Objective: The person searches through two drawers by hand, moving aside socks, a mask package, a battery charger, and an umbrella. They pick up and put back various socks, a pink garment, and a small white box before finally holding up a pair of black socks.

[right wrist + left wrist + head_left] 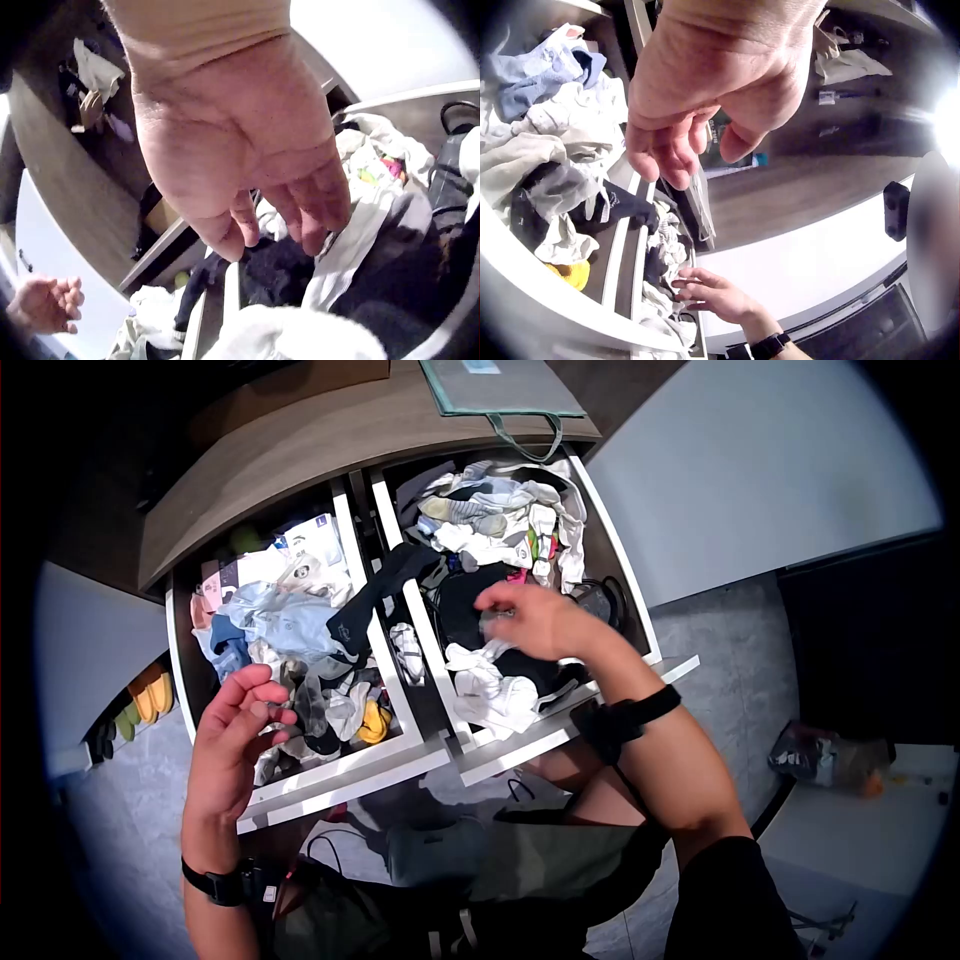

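Note:
My left hand (232, 740) hovers at the front left of the left drawer (180, 660), fingers loosely bent and holding nothing. Below and beyond it lie jumbled socks, a light blue cloth (275, 620) and a yellow bundle (373, 722). Over the right drawer (625, 560) is my right hand (545, 622), its fingers relaxed and pointing down in the right wrist view, with nothing gripped. Black fabric (462, 608) and a white cloth bundle (497, 692) lie close around it. A long dark sock (385, 595) hangs across the partition between the drawers.
A grey bag with green handles (510, 395) rests on the wooden cabinet top (330, 432). Black corded items (605, 602) sit at the right drawer's side. A white panel (770, 470) stands to the right. Yellow slippers (152, 692) are at floor level on the left.

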